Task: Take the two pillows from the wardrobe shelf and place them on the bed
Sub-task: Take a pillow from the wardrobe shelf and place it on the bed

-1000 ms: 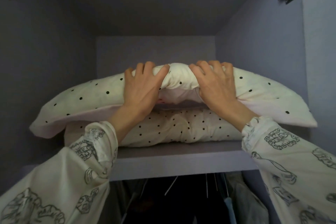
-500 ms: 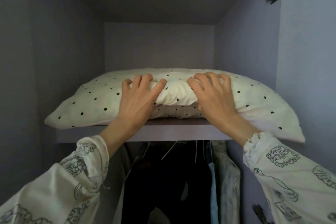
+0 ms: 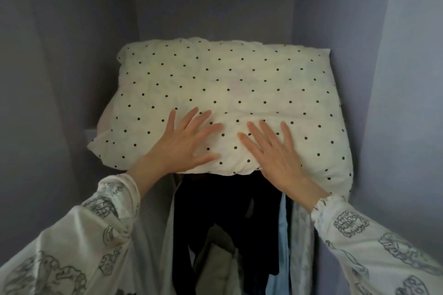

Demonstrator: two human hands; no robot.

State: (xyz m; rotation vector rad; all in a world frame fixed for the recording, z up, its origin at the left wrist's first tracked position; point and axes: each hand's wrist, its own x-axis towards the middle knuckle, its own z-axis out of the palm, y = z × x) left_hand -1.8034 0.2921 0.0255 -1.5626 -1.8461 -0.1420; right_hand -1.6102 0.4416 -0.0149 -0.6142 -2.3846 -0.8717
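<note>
With both hands, left [image 3: 184, 141] and right [image 3: 275, 151], lying flat and open-fingered on the cream black-dotted fabric pillow [image 3: 227, 93], curl fingers under its overhanging front edge before lifting it off the shelf.

One dotted pillow [image 3: 227, 93], two hands — left [image 3: 184, 143], right [image 3: 275, 153] — and several hanging garments [image 3: 215, 235].

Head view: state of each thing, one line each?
top pillow: lies flat on the shelf, front edge overhanging.
second pillow: hidden, cannot tell.
left hand: fingers spread, flat on the pillow's front.
right hand: fingers spread, flat on the pillow's front.
wardrobe shelf: only a sliver shows at the pillow's left.
hanging clothes: hang below the shelf.
</note>
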